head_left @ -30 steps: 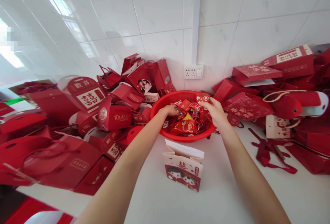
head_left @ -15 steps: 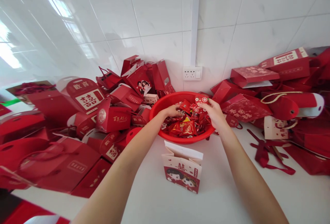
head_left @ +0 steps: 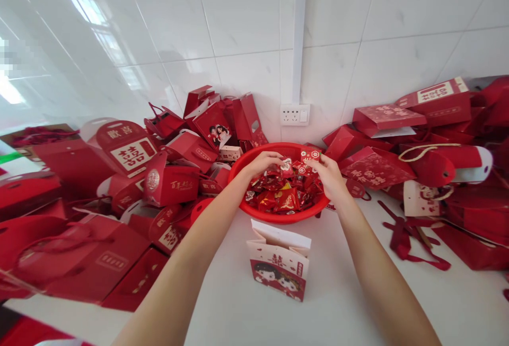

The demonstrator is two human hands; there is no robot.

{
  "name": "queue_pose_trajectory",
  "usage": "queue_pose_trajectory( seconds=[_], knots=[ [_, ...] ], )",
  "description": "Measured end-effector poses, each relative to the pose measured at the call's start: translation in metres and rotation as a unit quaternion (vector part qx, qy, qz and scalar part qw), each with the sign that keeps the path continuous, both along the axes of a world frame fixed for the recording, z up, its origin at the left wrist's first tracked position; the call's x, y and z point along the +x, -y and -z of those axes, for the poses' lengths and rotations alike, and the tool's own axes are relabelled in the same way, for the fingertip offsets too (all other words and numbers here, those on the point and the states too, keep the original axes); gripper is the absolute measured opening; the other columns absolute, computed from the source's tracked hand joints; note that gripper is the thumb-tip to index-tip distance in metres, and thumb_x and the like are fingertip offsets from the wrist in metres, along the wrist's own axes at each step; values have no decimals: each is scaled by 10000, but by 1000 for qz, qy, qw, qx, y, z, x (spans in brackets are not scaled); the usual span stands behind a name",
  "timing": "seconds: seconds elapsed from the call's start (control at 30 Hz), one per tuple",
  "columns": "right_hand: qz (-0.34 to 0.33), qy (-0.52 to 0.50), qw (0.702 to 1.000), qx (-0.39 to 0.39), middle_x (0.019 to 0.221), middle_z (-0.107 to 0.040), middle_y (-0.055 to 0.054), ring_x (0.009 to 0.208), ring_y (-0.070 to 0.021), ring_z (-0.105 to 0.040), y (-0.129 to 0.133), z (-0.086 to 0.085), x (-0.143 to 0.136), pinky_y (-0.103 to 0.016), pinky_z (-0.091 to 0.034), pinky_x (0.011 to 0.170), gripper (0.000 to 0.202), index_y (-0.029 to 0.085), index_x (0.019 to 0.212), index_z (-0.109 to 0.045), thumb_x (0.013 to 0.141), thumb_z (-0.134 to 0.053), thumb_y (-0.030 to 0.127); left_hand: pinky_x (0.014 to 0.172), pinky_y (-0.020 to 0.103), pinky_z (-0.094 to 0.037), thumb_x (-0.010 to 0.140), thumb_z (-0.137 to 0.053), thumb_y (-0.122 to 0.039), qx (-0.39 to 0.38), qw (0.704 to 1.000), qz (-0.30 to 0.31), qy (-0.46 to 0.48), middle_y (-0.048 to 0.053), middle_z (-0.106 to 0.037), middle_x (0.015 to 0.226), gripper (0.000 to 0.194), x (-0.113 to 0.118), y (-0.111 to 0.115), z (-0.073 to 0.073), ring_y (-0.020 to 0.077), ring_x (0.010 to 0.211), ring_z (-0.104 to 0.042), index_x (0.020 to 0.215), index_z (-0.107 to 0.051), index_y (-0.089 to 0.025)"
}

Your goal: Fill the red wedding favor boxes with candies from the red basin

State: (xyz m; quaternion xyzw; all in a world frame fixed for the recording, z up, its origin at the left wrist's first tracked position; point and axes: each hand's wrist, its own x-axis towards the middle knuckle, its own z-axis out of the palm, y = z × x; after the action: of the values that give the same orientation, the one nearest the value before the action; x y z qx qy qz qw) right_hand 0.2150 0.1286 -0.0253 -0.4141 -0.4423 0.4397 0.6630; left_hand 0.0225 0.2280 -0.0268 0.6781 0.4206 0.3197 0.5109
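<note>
A red plastic basket (head_left: 274, 217) full of red wrapped sweets (head_left: 284, 197) stands near the wall. Over its left part is my left hand (head_left: 265, 163), its fingers bent down at a red-and-white packet (head_left: 286, 166); whether the fingertips grip it is unclear. My right hand (head_left: 328, 173), at the basket's right side, pinches a red packet with white flower shapes (head_left: 310, 161). In front of the basket an open-topped white and red paper bag (head_left: 278, 271) with two cartoon figures stands upright on the white table (head_left: 330, 282).
Red gift boxes and bags (head_left: 131, 149) are heaped along the left. More red boxes (head_left: 389, 118) lie piled on the right, with a dark red ribbon (head_left: 401, 240) in front. A power socket (head_left: 295, 114) sits on the tiled wall behind the basket.
My left hand has lifted slightly out of the sweets, and a red-and-white packet now shows at its fingertips. My right hand still holds the flowered packet. The view has shifted slightly.
</note>
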Motion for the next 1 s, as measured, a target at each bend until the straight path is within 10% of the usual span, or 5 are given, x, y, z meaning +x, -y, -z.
queue_pose_trajectory(
  seconds=[0.4, 0.67, 1.0],
  knots=[
    [-6, 16, 1000, 1, 876, -782, -16, 918, -254, -707, -1, 2, 1, -402, -524, 891, 242, 230, 827, -738, 628, -782, 359, 586, 224, -390, 544, -862, -430, -13, 999, 22, 40, -44, -548, 649, 378, 2, 9, -1, 89, 595, -503, 647, -618, -159],
    [-86, 51, 995, -11, 912, -800, -19, 913, -251, -723, -2, 4, 3, -402, -542, 903, 271, 233, 851, -765, 613, -813, 354, 738, 278, -494, 571, -890, -492, 11, 996, 55, 75, 25, -717, 755, 426, 3, 11, -2, 145, 722, -619, 765, -771, -132],
    [-49, 28, 998, -32, 875, -782, -17, 871, -252, -725, -5, 4, 7, -392, -576, 788, 363, 236, 881, -725, 593, -838, 427, 889, 300, -547, 676, -679, -209, 38, 999, -9, 10, 77, -773, 1059, 312, 5, 5, -2, 191, 949, -691, 962, -794, -156]
  ],
)
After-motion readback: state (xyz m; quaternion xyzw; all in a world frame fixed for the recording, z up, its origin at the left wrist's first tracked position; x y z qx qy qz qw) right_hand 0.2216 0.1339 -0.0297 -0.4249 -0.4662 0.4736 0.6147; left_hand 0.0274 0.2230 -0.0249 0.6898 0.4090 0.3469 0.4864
